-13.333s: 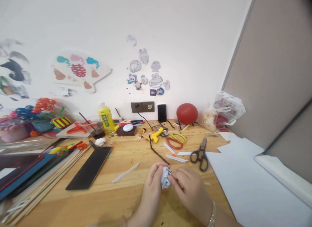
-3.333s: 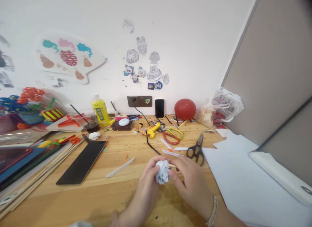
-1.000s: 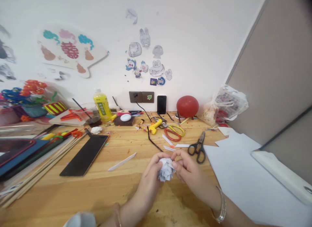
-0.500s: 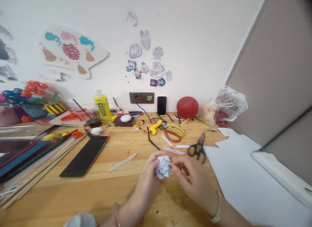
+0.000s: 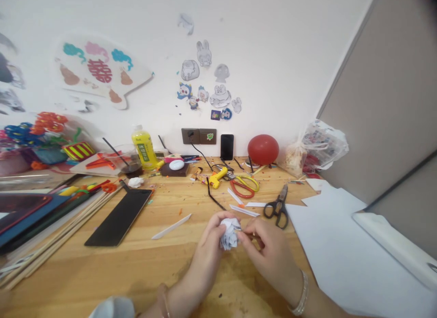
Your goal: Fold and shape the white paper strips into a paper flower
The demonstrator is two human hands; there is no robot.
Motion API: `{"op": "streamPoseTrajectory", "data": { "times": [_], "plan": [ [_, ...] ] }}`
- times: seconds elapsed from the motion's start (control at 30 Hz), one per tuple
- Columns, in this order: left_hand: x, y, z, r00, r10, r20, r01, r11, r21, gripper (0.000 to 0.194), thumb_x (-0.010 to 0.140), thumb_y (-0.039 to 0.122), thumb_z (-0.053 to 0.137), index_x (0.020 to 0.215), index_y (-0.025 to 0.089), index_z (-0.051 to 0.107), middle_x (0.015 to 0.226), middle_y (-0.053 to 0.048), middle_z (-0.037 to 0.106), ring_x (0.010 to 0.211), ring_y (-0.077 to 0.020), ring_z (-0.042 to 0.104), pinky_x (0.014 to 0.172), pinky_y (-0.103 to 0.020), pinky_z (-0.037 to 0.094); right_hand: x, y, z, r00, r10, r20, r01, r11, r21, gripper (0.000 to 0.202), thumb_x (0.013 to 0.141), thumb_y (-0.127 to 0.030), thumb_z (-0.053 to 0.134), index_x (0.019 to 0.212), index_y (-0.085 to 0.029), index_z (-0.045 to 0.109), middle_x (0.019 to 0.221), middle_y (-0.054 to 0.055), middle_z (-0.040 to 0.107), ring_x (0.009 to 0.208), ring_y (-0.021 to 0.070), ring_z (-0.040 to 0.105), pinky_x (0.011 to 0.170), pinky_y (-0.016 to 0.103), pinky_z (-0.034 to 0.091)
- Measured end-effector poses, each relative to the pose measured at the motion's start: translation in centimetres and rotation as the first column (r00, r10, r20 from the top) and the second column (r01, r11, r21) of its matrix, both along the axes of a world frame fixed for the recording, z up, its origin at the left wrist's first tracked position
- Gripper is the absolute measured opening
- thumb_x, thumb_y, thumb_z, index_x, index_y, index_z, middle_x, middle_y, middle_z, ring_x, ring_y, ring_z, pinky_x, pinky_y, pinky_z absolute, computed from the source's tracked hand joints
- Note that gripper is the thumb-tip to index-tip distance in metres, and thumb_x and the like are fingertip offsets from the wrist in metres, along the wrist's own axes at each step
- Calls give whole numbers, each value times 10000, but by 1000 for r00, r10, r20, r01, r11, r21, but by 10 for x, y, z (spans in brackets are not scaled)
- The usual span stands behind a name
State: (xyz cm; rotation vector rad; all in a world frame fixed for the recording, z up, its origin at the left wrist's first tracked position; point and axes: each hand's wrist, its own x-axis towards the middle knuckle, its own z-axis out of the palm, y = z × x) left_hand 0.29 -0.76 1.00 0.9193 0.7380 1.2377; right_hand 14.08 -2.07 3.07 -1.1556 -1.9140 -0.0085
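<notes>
Nearer the ruffled paper ball [image 5: 230, 235] than before, the right hand [image 5: 269, 246] has fingertips at its right edge — whether pinching, I cannot tell — while the left hand [image 5: 210, 240] clamps its left side above the wooden table [image 5: 136, 274].

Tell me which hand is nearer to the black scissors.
Right. The right hand is just on the near side of the black scissors; the left hand is farther off to their left, holding the folded white paper.
</notes>
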Motion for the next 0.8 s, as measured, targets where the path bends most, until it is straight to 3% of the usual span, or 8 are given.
{"op": "streamPoseTrajectory", "data": {
  "times": [0.33, 0.67, 0.8],
  "plan": [
    [-3, 0, -2, 997, -18, -76, 22, 999, 47, 185, 807, 256, 450, 911, 193, 590, 861, -22, 619, 778, -181, 529, 687, -265, 383, 2, 3, -2, 992, 31, -120, -58, 971, -232, 296, 851, -307, 456, 578, -194, 444, 506, -46, 467, 465, 100, 434, 451, 203, 303],
    [-2, 0, -6, 998, -56, -36, 57, 998, 29, 174, 804, 227, 461, 924, 200, 584, 845, -5, 615, 791, -173, 533, 698, -260, 390, 3, 4, -3, 997, 2, 80, 12, 985, -174, 318, 908, -297, 348, 648, -186, 494, 546, -6, 536, 496, 129, 493, 483, 229, 288],
    [0, 0, 1, 997, -37, 63, 40, 998, -51, 167, 787, 230, 489, 906, 184, 598, 831, -10, 633, 777, -160, 546, 682, -243, 400, 4, 5, -1, 1000, 13, -28, -19, 970, -243, 311, 909, -319, 367, 664, -191, 510, 575, -7, 553, 522, 132, 510, 494, 224, 326]
  ]
}}
